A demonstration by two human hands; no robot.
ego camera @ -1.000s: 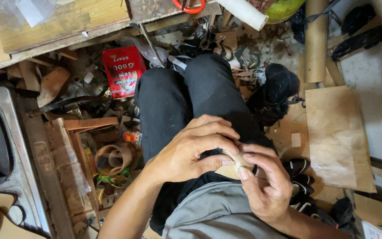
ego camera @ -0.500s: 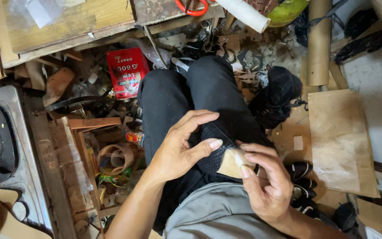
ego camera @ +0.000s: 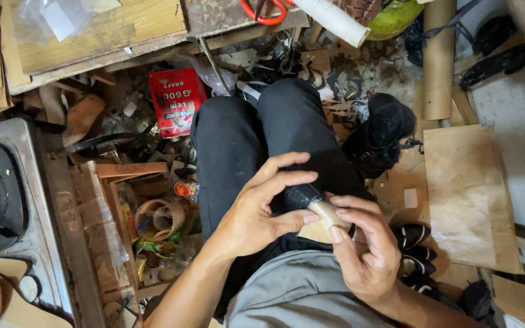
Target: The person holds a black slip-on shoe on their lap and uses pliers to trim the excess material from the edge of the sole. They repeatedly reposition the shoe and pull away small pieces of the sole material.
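Your left hand (ego camera: 256, 209) has opened its fingers off the small tan piece (ego camera: 326, 220) over your lap since a moment ago, leaving your right hand (ego camera: 363, 249) alone pinching it against the black strip (ego camera: 302, 195).

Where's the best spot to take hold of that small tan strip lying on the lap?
Probably the near end of the tan strip, coming from the right. It lies flat on the black trousers, so a thumb-and-finger pinch suits it. The right hand already pinches that end, while the left hand presses its thumb on the middle.
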